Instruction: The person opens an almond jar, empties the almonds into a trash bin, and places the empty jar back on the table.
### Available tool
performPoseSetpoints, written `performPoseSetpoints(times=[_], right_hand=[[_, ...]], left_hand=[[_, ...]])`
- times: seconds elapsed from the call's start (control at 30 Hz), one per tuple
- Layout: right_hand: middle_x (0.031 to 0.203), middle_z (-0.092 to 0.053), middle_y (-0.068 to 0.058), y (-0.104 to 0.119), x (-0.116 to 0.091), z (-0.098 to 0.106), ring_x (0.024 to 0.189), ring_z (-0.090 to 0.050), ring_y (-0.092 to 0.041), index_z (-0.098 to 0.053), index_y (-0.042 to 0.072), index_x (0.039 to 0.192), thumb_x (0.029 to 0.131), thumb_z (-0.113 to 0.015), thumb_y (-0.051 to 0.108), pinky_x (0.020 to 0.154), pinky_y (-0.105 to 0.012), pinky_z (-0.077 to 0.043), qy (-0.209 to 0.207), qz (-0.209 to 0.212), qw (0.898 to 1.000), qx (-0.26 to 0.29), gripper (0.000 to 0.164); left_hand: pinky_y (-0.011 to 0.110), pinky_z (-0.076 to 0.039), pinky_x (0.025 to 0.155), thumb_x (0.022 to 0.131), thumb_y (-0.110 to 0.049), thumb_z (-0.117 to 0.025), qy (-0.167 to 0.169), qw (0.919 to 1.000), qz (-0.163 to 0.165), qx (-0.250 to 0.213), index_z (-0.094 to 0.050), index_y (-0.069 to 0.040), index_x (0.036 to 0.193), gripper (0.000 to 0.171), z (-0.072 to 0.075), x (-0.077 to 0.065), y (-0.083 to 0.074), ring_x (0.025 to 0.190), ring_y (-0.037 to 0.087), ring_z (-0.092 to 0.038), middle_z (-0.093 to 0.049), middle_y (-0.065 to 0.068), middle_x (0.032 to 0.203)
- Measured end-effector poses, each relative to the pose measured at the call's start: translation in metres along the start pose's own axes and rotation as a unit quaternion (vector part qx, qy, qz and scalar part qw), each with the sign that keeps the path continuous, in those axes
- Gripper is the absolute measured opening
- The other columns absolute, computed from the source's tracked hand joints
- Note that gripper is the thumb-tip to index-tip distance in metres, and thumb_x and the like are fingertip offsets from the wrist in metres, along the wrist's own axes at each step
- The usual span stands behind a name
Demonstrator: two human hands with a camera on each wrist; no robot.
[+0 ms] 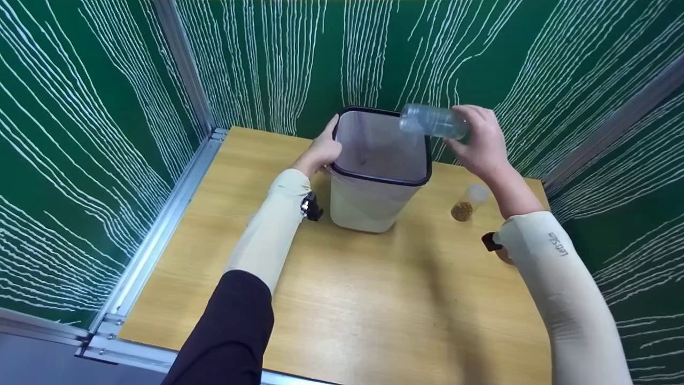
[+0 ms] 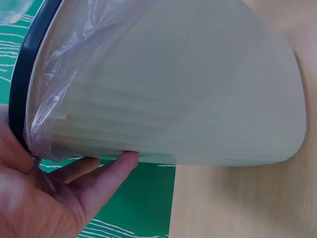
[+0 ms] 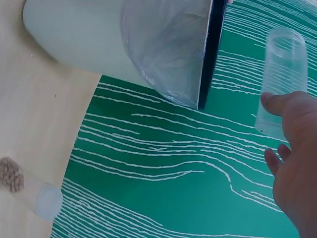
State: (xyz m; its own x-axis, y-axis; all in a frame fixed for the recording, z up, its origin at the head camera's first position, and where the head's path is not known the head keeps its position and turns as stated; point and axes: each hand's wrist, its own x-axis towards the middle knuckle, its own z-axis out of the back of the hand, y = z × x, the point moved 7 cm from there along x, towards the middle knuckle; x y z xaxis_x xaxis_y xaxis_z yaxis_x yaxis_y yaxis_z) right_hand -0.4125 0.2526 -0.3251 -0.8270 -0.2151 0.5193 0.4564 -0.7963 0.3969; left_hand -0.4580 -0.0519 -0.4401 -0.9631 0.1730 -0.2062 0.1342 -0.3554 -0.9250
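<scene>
A pale trash bin (image 1: 368, 206) with a black rim and a thin clear liner bag (image 3: 171, 49) stands on the wooden table. My left hand (image 1: 325, 147) grips its rim at the left side, thumb at the top edge and fingers against the outer wall. In the left wrist view, the same hand (image 2: 54, 193) is at the rim, where the liner folds over. My right hand (image 1: 483, 140) holds a clear plastic jar (image 1: 433, 122) on its side, its far end above the bin's opening. The jar (image 3: 285, 74) looks see-through, with no contents showing.
Right of the bin, a second clear jar (image 1: 470, 202) with brown pellets and a whitish lid lies on the table (image 1: 331, 310). A brownish thing (image 1: 504, 255) is mostly hidden behind the right forearm. Green panels (image 1: 299, 64) with white lines and metal framing enclose the table.
</scene>
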Motion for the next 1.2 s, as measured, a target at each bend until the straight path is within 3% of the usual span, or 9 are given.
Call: performPoseSetpoints(times=[0.17,0.33,0.43,0.63,0.73,0.83,0.97,1.07,1.2], right_hand=[[0.134,-0.053,-0.001,-0.006,-0.003,0.005,0.12,-0.042,-0.017,-0.054,0.018,0.136,0.083,-0.077,0.023,0.104,-0.03,-0.036,-0.038,-0.07,0.995,0.06,0.058],[0.135,-0.052,0.002,-0.012,-0.007,0.006,0.122,-0.045,-0.015,-0.051,0.022,0.137,0.084,-0.075,0.032,0.105,-0.028,-0.036,-0.073,-0.13,0.976,0.157,0.059],[0.135,-0.052,-0.001,-0.016,-0.008,0.006,0.122,-0.045,-0.016,-0.05,0.02,0.136,0.084,-0.076,0.032,0.105,-0.028,-0.036,-0.096,-0.159,0.953,0.24,0.059],[0.137,-0.051,-0.006,-0.02,-0.015,0.006,0.126,-0.044,-0.02,-0.047,0.016,0.132,0.082,-0.079,0.025,0.105,-0.029,-0.036,-0.133,-0.21,0.883,0.399,0.06],[0.135,-0.052,-0.011,-0.019,-0.016,0.007,0.126,-0.045,-0.024,-0.046,0.011,0.126,0.083,-0.078,0.014,0.104,-0.033,-0.038,-0.153,-0.198,0.864,0.437,0.054],[0.135,-0.049,-0.012,-0.021,-0.018,0.007,0.127,-0.042,-0.026,-0.043,0.013,0.127,0.085,-0.074,0.01,0.104,-0.035,-0.038,-0.157,-0.194,0.866,0.434,0.053],[0.132,-0.048,-0.008,-0.027,-0.021,0.007,0.124,-0.041,-0.02,-0.046,0.014,0.128,0.086,-0.074,0.018,0.102,-0.033,-0.039,-0.142,-0.208,0.908,0.337,0.051],[0.129,-0.049,-0.007,-0.033,-0.026,0.007,0.121,-0.042,-0.017,-0.05,0.012,0.124,0.085,-0.075,0.03,0.1,-0.033,-0.04,-0.126,-0.226,0.935,0.241,0.05],[0.135,-0.048,-0.006,-0.042,-0.032,0.003,0.124,-0.043,-0.017,-0.048,0.014,0.13,0.082,-0.076,0.039,0.103,-0.035,-0.039,-0.108,-0.256,0.942,0.186,0.061]], left_hand=[[0.04,-0.051,0.056,0.09,-0.001,-0.032,0.015,0.9998,0.001,-0.01,-0.002,-0.041,0.155,0.082,0.0,-0.004,-0.001,0.111,0.034,-0.053,-0.013,0.006,0.16],[0.043,-0.053,0.059,0.09,0.0,-0.033,0.02,0.9995,0.013,-0.019,-0.001,-0.041,0.155,0.083,-0.001,-0.007,0.002,0.111,0.036,-0.053,-0.011,0.007,0.16],[0.045,-0.054,0.06,0.09,0.0,-0.032,0.014,0.9998,0.011,-0.009,-0.001,-0.042,0.155,0.084,-0.001,-0.006,0.003,0.102,0.038,-0.059,-0.015,0.01,0.159],[0.044,-0.054,0.06,0.089,0.0,-0.032,0.002,0.9999,0.009,0.008,-0.003,-0.044,0.155,0.084,-0.002,-0.003,0.004,0.081,0.027,-0.061,-0.017,0.009,0.159],[0.042,-0.053,0.058,0.089,0.001,-0.032,0.004,1.0,0.006,0.007,-0.003,-0.044,0.155,0.085,-0.003,-0.003,0.003,0.08,0.027,-0.061,-0.016,0.009,0.159],[0.044,-0.054,0.061,0.089,0.0,-0.032,0.007,0.9999,0.008,0.001,-0.003,-0.043,0.155,0.084,-0.002,-0.003,0.003,0.088,0.028,-0.06,-0.014,0.008,0.16],[0.051,-0.054,0.067,0.09,-0.001,-0.032,0.009,0.9999,0.011,-0.007,-0.003,-0.044,0.154,0.083,0.0,-0.004,0.002,0.098,0.031,-0.057,-0.013,0.005,0.16],[0.05,-0.054,0.066,0.09,-0.002,-0.033,0.012,0.9999,0.011,-0.004,-0.002,-0.045,0.154,0.083,0.001,-0.004,0.001,0.096,0.033,-0.057,-0.014,0.003,0.16],[0.047,-0.054,0.063,0.09,-0.001,-0.033,0.02,0.9997,0.013,-0.007,-0.001,-0.045,0.154,0.083,0.001,-0.004,0.0,0.099,0.033,-0.057,-0.014,0.004,0.16]])
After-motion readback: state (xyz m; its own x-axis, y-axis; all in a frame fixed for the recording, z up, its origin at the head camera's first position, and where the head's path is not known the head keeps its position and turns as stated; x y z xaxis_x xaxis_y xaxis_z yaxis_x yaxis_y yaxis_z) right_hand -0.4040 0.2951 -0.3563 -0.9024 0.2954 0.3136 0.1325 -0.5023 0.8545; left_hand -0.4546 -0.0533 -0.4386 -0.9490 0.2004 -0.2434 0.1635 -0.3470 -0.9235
